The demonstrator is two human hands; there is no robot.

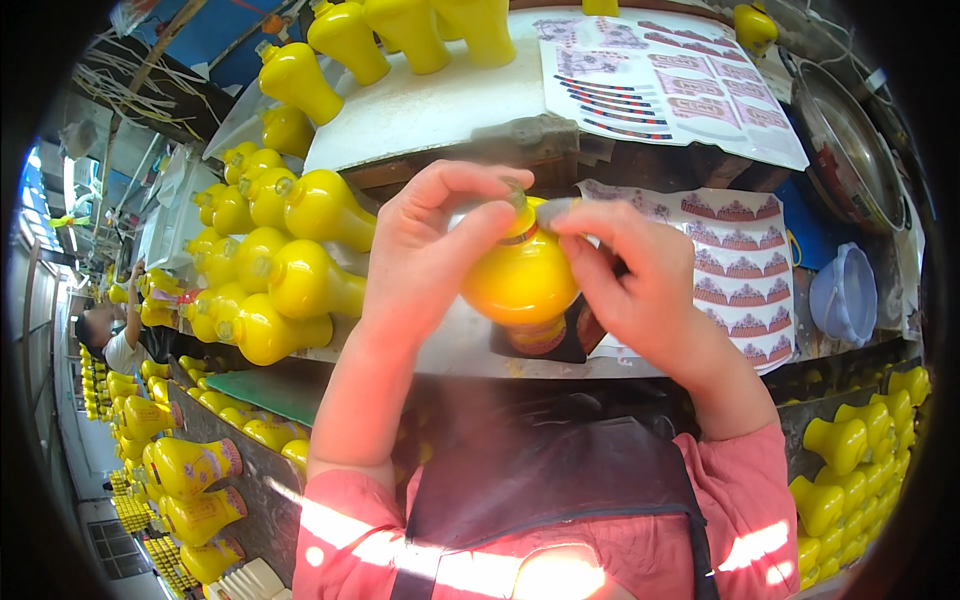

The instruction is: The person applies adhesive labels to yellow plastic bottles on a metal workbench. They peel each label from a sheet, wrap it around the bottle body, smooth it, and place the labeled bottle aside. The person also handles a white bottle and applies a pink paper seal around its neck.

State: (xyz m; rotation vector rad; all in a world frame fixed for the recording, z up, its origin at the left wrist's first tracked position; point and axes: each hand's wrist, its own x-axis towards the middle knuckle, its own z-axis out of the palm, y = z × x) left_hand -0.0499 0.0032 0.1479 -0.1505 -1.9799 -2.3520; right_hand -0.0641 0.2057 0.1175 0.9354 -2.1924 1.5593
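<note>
A glossy yellow bottle (520,282) with a rounded shoulder stands on the bench in front of me. My left hand (420,235) grips its clear, glass-like mouth between thumb and fingers. A narrow dark-and-red band (518,238) lies around the neck just below. From the other side, my right hand (640,265) pinches a small grey flat piece (556,209) against the neck; its exact kind is unclear. Near the bottle's foot a patterned decal band (538,338) shows. Beside my right hand lies a sheet of crown-shaped decals (740,262), partly hidden behind that hand.
A second decal sheet (690,130), with thin curved strips, lies on a raised white board (480,105) holding more bottles. Several yellow bottles (305,285) lie on their sides at left. A blue bucket (845,295) and metal pan (840,140) are at right. Another person (120,345) works far left.
</note>
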